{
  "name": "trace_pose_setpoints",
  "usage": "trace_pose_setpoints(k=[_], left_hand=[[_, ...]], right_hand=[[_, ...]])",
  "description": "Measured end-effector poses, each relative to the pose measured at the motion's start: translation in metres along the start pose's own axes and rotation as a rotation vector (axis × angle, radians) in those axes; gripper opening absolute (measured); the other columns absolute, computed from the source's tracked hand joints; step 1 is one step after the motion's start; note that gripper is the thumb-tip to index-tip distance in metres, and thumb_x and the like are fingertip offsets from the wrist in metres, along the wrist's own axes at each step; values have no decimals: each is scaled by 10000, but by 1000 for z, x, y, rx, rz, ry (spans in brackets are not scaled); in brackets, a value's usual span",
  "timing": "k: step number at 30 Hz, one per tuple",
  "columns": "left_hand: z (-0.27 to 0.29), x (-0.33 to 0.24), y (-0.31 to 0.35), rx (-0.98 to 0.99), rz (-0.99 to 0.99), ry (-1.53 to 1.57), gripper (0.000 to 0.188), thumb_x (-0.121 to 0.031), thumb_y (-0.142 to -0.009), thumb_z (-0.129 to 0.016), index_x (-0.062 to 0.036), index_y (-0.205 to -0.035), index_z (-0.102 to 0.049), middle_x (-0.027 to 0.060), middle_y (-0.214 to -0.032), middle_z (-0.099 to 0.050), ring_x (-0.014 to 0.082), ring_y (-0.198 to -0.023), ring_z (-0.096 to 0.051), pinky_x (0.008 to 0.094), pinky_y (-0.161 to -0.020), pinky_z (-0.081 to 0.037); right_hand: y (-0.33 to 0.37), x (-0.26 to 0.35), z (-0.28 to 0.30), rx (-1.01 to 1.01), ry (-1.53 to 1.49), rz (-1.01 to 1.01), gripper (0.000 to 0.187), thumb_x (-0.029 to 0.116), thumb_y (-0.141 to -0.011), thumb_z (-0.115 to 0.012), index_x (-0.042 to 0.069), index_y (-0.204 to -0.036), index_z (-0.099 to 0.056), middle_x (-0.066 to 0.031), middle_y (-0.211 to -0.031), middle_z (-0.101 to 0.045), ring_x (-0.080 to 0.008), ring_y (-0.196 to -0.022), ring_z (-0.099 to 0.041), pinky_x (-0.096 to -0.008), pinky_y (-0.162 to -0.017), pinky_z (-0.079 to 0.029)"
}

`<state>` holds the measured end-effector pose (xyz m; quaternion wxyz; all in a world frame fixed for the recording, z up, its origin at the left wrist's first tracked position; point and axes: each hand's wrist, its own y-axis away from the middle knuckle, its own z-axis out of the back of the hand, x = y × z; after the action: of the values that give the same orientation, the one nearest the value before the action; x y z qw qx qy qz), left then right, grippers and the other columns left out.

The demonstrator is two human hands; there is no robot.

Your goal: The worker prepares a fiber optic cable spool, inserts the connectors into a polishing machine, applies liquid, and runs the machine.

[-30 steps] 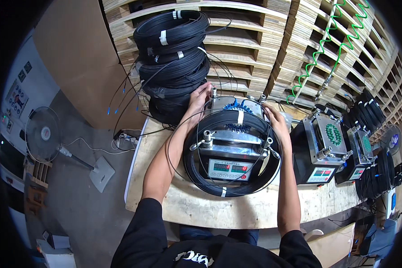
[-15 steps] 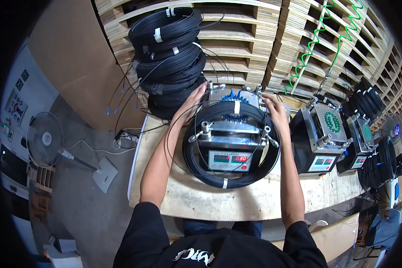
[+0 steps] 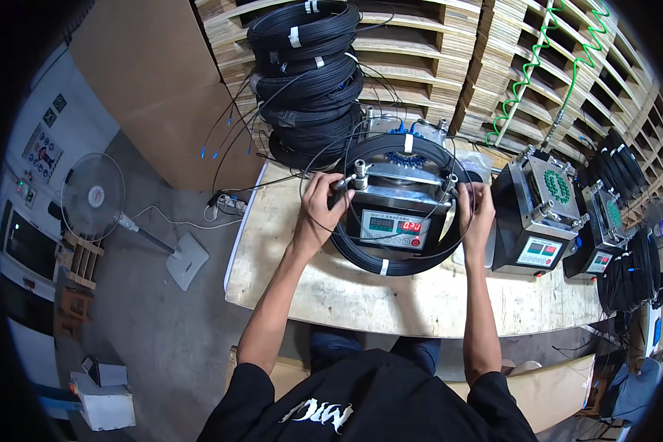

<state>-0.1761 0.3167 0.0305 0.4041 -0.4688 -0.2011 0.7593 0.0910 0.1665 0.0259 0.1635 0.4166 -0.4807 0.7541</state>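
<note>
A polishing machine (image 3: pixel 404 200) with a metal top, corner clamps and a lit front display stands on the wooden bench. A black cable coil (image 3: pixel 372 263) with white ties loops around its front and over its top plate, where blue connectors (image 3: pixel 405 158) ring the middle. My left hand (image 3: pixel 323 211) is closed with thumb and fingers about the lever of the front left clamp (image 3: pixel 360 175). Beside the front right clamp (image 3: pixel 449 188), my right hand (image 3: pixel 476 214) has curled fingers at the coil's right side; what they grip is hidden. A thin loose cable loop crosses both hands.
Stacked black coils (image 3: pixel 309 103) with dangling cable ends rise at the back left. Two similar machines (image 3: pixel 541 214) with green connectors stand to the right. Wooden pallets (image 3: pixel 412 66) and green spiral hoses (image 3: pixel 527 70) are behind. A standing fan (image 3: pixel 96 195) is on the floor left.
Both hands have come back from the machine's rear toward its front clamps. The left one has closed about the left clamp lever. The view has shifted slightly, and the display reading differs.
</note>
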Motion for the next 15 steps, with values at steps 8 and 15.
trace_pose_setpoints(k=[8,15], left_hand=[[-8,8,-7,7,93,-85,363,-237,-1058,-488,27,-836,-602,214,-610,-597,438,-567,-593,468,-540,-469],[-8,7,-5,113,580,464,288,-285,-1054,-540,-37,-915,-583,19,-661,-589,58,-511,-497,228,-484,-399]], right_hand=[[15,4,1,43,-2,-94,241,168,-980,-672,-43,-936,-565,-59,-703,-573,-81,-640,-419,-262,-553,-375],[21,4,-2,0,-95,-103,253,189,-984,-673,-18,-885,-568,-9,-699,-540,-58,-634,-399,-251,-542,-332]])
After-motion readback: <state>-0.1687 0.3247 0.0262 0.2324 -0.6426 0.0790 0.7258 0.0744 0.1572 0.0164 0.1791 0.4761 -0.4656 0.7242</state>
